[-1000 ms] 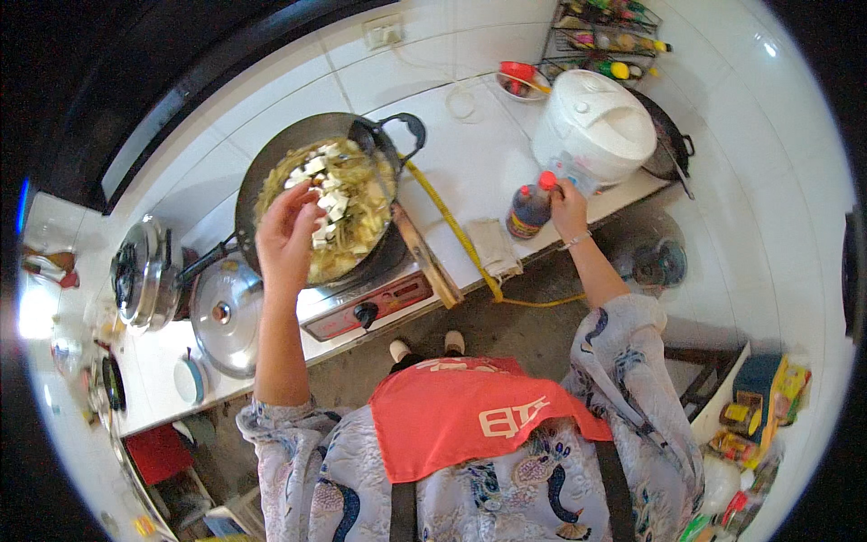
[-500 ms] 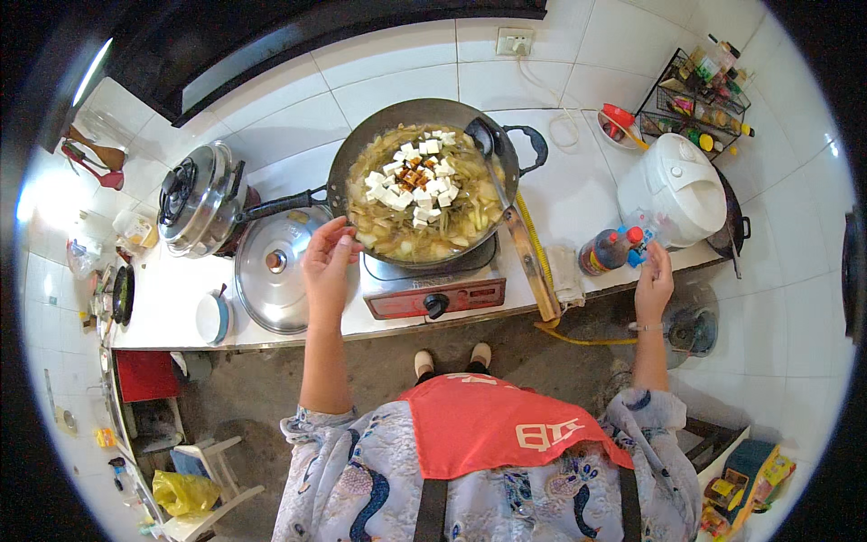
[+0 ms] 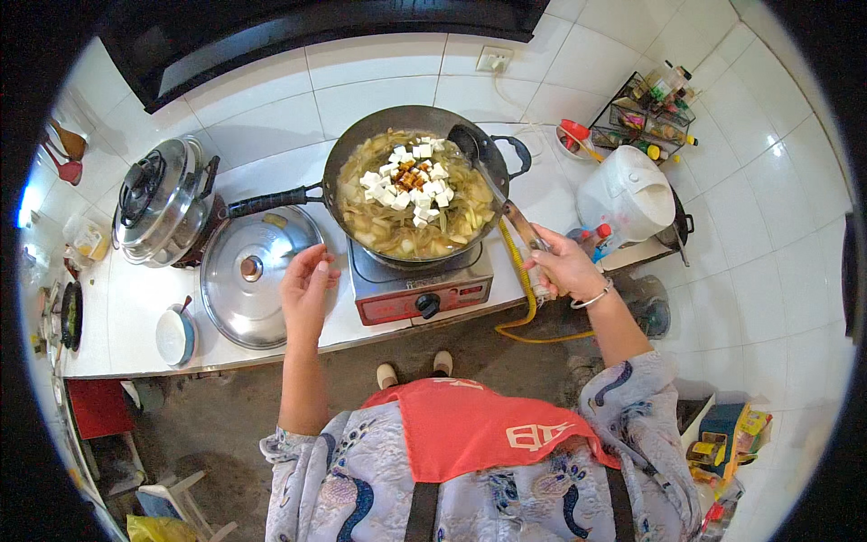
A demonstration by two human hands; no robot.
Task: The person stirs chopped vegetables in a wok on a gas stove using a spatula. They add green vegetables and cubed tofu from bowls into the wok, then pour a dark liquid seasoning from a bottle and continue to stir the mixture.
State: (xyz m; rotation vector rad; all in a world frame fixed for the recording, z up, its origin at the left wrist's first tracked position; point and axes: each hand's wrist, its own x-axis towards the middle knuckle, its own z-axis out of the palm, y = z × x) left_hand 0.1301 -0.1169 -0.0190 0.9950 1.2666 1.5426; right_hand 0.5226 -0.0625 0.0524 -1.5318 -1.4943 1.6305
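A dark wok [image 3: 339,194] stands on the gas stove [image 3: 379,309], holding broth with strips of vegetable, white tofu cubes [image 3: 432,188] and a brown sauce patch on the tofu. A ladle [image 3: 492,188] leans in the wok, its dark bowl at the right rim and its wooden handle slanting down toward me. My right hand [image 3: 571,266] is closed around the lower handle, hiding its end. My left hand [image 3: 307,282] is held between the lid and the stove, fingers loosely curled and apart, with nothing in them.
A steel lid [image 3: 266,294] lies left of the stove, by a small bowl [image 3: 175,336] and a pressure cooker [image 3: 158,208]. To the right are a white rice cooker [image 3: 625,194], red-capped bottles [image 3: 596,237], a spice rack [image 3: 646,117] and a yellow hose [image 3: 517,271].
My right hand has moved left from beside the bottles to the ladle handle and taken hold of it. The left hand stays near the wok and lid, empty. The view has shifted.
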